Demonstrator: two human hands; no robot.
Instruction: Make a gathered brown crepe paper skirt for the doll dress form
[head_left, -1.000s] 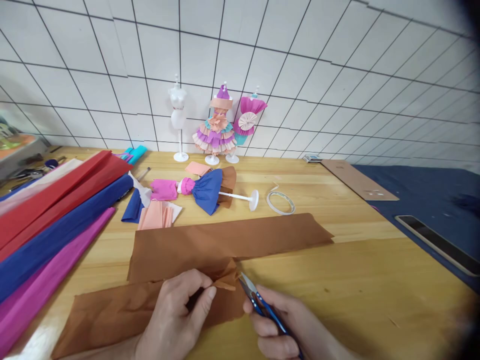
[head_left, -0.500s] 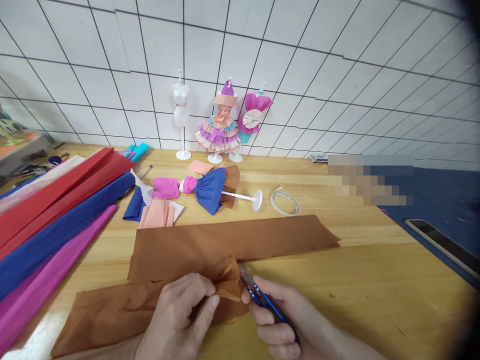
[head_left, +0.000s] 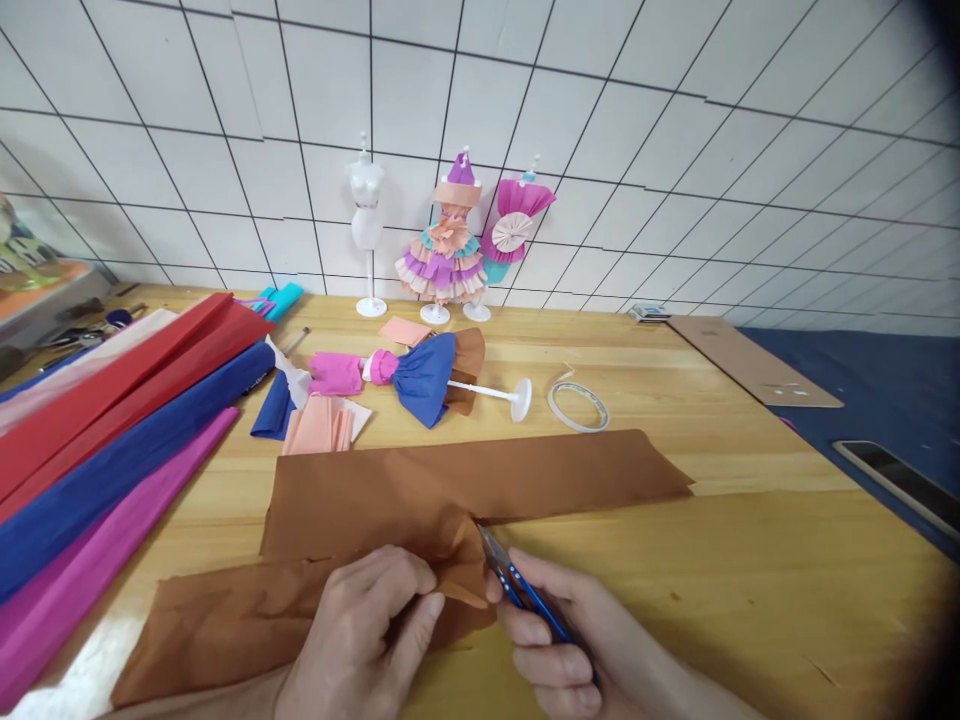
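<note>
My left hand [head_left: 367, 630] pinches a crumpled strip of brown crepe paper [head_left: 217, 625] between thumb and fingers, low in the view. A gathered part of the strip sticks up just right of the fingertips. My right hand [head_left: 562, 640] is closed around blue-handled thread snips [head_left: 517, 585], whose pointed blades touch or nearly touch that gathered edge. Whether the blades are fully closed I cannot tell. Behind both hands lies a flat, wider brown crepe paper piece [head_left: 480, 475], partly covered by the gathered strip.
Farther back, a small mannequin in a blue skirt [head_left: 424, 380] lies beside a tape roll [head_left: 577, 405]. Against the wall stand a bare white mannequin [head_left: 367, 220] and two in paper dresses [head_left: 442, 270]. Crepe paper rolls [head_left: 127, 440] fill the left; a phone [head_left: 900, 485] lies right.
The view has shifted slightly, so things sit a little farther right. Both hands keep their hold, and the snips stay at the brown paper's edge.
</note>
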